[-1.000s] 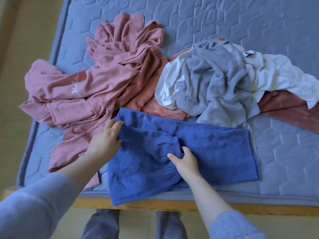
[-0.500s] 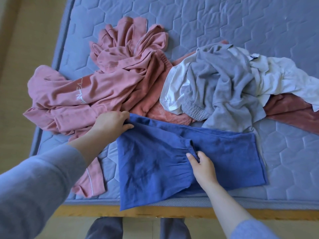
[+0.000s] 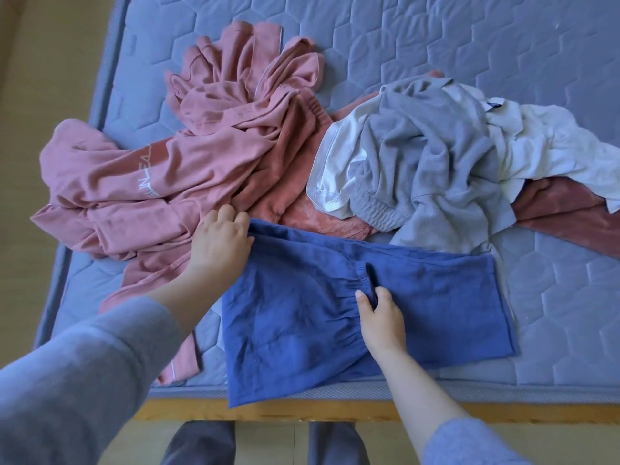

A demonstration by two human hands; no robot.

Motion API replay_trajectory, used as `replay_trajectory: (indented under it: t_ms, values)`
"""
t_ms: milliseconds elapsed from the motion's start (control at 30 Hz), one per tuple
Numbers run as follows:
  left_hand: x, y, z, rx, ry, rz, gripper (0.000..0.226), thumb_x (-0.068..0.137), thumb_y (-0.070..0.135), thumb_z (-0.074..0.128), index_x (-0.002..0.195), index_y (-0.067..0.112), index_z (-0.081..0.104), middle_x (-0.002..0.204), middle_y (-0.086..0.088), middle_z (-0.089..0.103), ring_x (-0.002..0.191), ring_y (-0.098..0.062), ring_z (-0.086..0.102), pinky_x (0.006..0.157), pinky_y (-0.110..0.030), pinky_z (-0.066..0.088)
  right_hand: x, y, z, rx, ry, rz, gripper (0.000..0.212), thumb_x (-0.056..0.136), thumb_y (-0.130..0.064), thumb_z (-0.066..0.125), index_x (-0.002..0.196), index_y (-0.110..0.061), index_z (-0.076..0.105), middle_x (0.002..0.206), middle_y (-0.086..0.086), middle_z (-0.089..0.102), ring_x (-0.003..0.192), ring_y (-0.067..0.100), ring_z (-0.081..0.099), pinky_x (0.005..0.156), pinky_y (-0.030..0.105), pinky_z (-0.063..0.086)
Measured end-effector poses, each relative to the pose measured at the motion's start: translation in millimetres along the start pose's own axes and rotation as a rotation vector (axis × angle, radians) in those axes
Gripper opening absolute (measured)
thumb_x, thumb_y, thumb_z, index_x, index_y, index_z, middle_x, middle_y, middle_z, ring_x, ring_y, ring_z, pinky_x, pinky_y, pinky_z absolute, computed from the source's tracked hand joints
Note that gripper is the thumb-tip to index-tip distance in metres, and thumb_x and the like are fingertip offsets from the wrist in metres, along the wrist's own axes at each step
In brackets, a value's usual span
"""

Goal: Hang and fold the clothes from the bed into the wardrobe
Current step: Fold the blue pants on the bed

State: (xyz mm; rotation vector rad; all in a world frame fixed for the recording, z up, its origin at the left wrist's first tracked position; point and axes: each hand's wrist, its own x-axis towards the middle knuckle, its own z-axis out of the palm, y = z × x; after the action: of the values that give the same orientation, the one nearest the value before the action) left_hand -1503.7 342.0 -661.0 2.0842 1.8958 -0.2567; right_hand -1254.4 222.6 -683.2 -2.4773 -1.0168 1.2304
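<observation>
Blue trousers (image 3: 302, 317) lie folded over on the near edge of the mattress (image 3: 553, 330), one end hanging past the bed frame. My left hand (image 3: 219, 245) grips their far left corner with curled fingers. My right hand (image 3: 380, 318) pinches the gathered waistband in the middle of the fabric. Behind them lie a crumpled pink hoodie (image 3: 141, 182), a grey top (image 3: 422, 169), a white garment (image 3: 543, 152) and a rust-red fleece piece (image 3: 563, 216).
The wooden bed frame (image 3: 335, 412) runs along the near edge, with my legs (image 3: 201, 444) just below it. Tan floor (image 3: 43, 62) lies to the left of the bed. The wardrobe is out of view.
My left hand has slid up to the trousers' far left corner and closed on it. The right hand stays at the waistband. The blue fabric lies flatter.
</observation>
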Motion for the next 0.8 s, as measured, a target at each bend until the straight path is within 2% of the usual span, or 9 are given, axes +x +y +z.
replay_trajectory:
  t_ms: [133,267,367,467,533,600,733,800]
  values:
    - [-8,29,-3,-0.04,0.053,0.116,0.021,0.09,0.023,0.057,0.102,0.005,0.058,0.109,-0.015,0.052,0.101,-0.034,0.047,0.085,-0.043,0.038,-4,2,-7,0.0,-0.031,0.032,0.032,0.099,-0.041,0.048,0.113,-0.013,0.051,0.104,0.002,0.061,0.092,0.021,0.057,0.075,0.034,0.048]
    - [-24,70,7,-0.144,-0.067,0.212,0.023,0.095,0.026,0.05,0.11,0.01,0.057,0.111,-0.007,0.051,0.107,-0.029,0.047,0.084,-0.041,0.042,-10,16,-16,-0.063,-0.053,0.088,0.038,0.097,-0.037,0.054,0.128,-0.016,0.047,0.12,0.002,0.056,0.108,0.024,0.057,0.079,0.032,0.045]
    - [-36,104,18,-0.195,-0.179,0.257,0.023,0.097,0.028,0.047,0.114,0.015,0.056,0.113,-0.002,0.05,0.109,-0.024,0.047,0.086,-0.037,0.044,-14,33,-25,-0.123,-0.092,0.121,0.028,0.093,-0.027,0.061,0.119,-0.017,0.056,0.114,0.001,0.062,0.104,0.023,0.06,0.079,0.032,0.048]
    - [-40,134,23,-0.216,-0.229,0.306,0.023,0.097,0.026,0.045,0.114,0.016,0.057,0.113,-0.001,0.052,0.11,-0.023,0.047,0.09,-0.036,0.043,-16,50,-41,-0.115,-0.046,0.128,0.003,0.09,-0.021,0.063,0.092,-0.022,0.066,0.099,-0.003,0.07,0.093,0.019,0.064,0.075,0.028,0.049]
    - [-38,153,21,-0.229,-0.24,0.336,0.023,0.097,0.025,0.044,0.113,0.016,0.058,0.111,-0.002,0.053,0.108,-0.024,0.048,0.089,-0.036,0.043,-17,61,-56,-0.1,0.02,0.121,0.007,0.089,-0.02,0.063,0.084,-0.023,0.068,0.089,-0.005,0.071,0.085,0.016,0.066,0.069,0.025,0.048]
    - [-34,172,16,-0.236,-0.246,0.367,0.023,0.097,0.025,0.045,0.114,0.016,0.059,0.111,-0.003,0.054,0.108,-0.025,0.049,0.086,-0.035,0.043,-17,72,-74,-0.024,0.085,0.13,0.01,0.09,-0.018,0.063,0.083,-0.023,0.069,0.081,-0.008,0.07,0.075,0.012,0.066,0.063,0.021,0.047]
    - [-21,214,9,-0.24,-0.247,0.425,0.024,0.096,0.022,0.048,0.115,0.014,0.06,0.113,-0.004,0.056,0.11,-0.027,0.05,0.088,-0.036,0.042,-12,100,-110,0.099,0.237,0.163,0.009,0.089,-0.012,0.063,0.088,-0.016,0.07,0.088,0.001,0.071,0.087,0.022,0.066,0.071,0.029,0.047]
    - [-15,239,7,-0.228,-0.251,0.448,0.025,0.095,0.022,0.05,0.117,0.013,0.059,0.114,-0.005,0.055,0.11,-0.027,0.05,0.087,-0.035,0.042,-5,116,-127,0.135,0.303,0.181,0.01,0.089,-0.011,0.065,0.098,-0.011,0.069,0.098,0.008,0.07,0.095,0.026,0.065,0.078,0.032,0.048]
